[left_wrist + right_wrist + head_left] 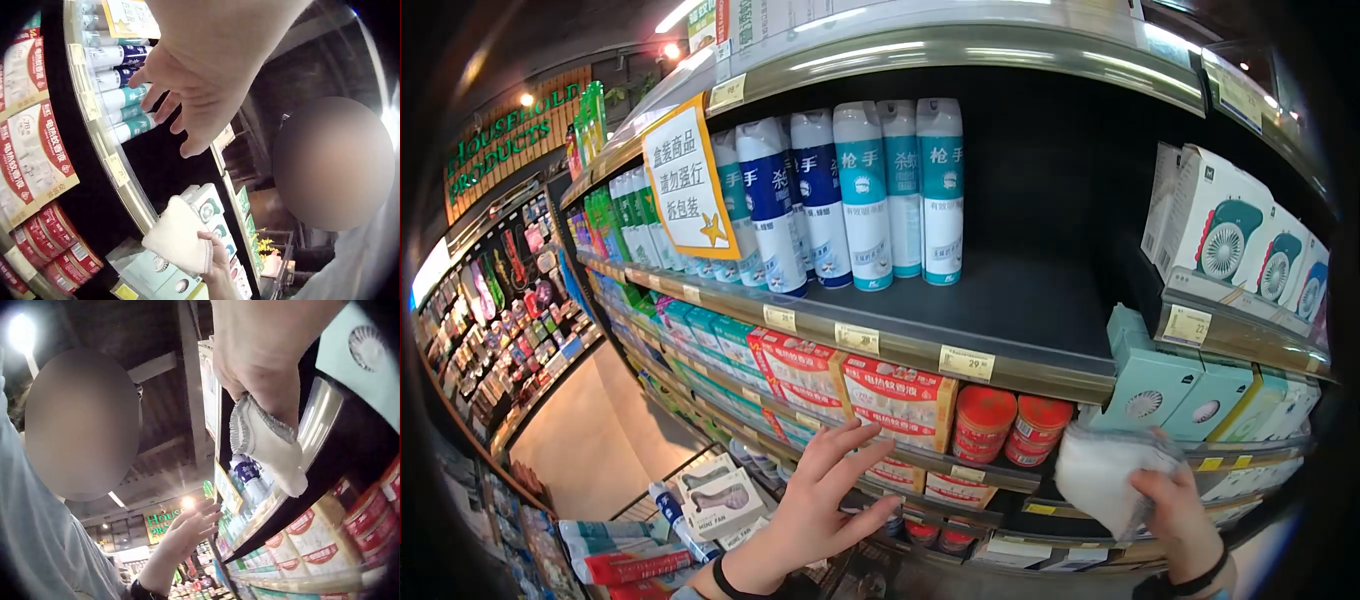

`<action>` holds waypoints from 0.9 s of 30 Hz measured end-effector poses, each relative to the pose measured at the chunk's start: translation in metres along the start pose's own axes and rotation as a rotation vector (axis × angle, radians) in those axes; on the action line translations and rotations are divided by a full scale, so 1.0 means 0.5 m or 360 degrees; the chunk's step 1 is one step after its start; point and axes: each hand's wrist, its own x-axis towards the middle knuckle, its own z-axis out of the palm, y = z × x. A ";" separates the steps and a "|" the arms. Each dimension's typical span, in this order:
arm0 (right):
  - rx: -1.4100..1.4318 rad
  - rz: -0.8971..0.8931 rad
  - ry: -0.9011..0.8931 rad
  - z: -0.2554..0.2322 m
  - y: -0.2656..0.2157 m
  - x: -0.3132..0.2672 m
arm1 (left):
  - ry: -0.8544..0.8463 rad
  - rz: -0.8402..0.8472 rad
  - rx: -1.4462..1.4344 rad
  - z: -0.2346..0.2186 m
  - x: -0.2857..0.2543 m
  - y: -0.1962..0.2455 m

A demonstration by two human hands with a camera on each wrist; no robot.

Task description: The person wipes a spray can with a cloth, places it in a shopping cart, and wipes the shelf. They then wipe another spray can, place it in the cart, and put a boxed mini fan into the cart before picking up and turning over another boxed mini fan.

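Observation:
My right hand (1168,497) grips a folded white cloth (1100,472) in front of the shelf of mint-green fan boxes (1148,385). The cloth (178,237) also shows in the left wrist view and the cloth (269,444) hangs from my fingers in the right wrist view. My left hand (830,490) is open with spread fingers, held in the air just in front of the red and white boxes (897,398) and touching nothing that I can see. The left hand (187,94) holds nothing.
White, blue and teal spray cans (862,195) stand on the shelf above, beside a yellow-edged paper sign (685,180). Red round tins (1010,425) sit right of the red boxes. Price tags (966,362) line the shelf edges. A cart with boxed goods (715,495) stands lower left.

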 end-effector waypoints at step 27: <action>-0.1742 -0.1748 -0.0707 0.522 -0.019 0.420 | -0.0240 0.0384 0.0002 -0.205 0.268 -0.293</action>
